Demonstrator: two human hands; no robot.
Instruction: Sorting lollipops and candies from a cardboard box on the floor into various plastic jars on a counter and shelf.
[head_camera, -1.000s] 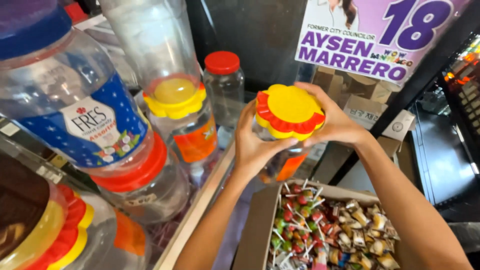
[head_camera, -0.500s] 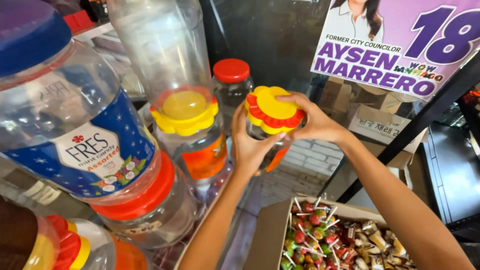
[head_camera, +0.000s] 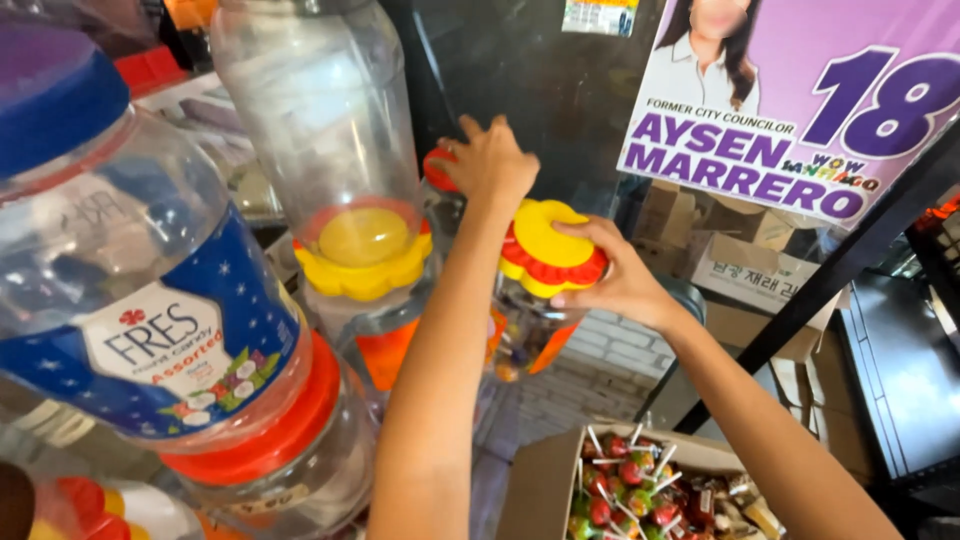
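Note:
My right hand (head_camera: 615, 280) grips a clear plastic jar by its yellow and red flower-shaped lid (head_camera: 545, 250), holding it upright beside the other jars. My left hand (head_camera: 488, 160) reaches past it and rests on the red cap (head_camera: 436, 172) of a smaller clear jar standing behind, mostly hidden by my arm. Just to the left stands another clear jar with a yellow flower-shaped lid (head_camera: 362, 250), and a tall clear container (head_camera: 310, 110) is stacked upside down on it.
A large clear candy jar with a blue label and blue lid (head_camera: 140, 300) fills the left foreground over a red-lidded jar (head_camera: 270, 440). A cardboard box of lollipops (head_camera: 650, 490) lies below. A purple poster (head_camera: 800, 100) and a black metal frame (head_camera: 830, 280) are on the right.
The flower-lidded jar has moved forward and down among the other jars. My left hand let go of it and reached onto the red-capped jar behind; my right hand keeps hold of the lid.

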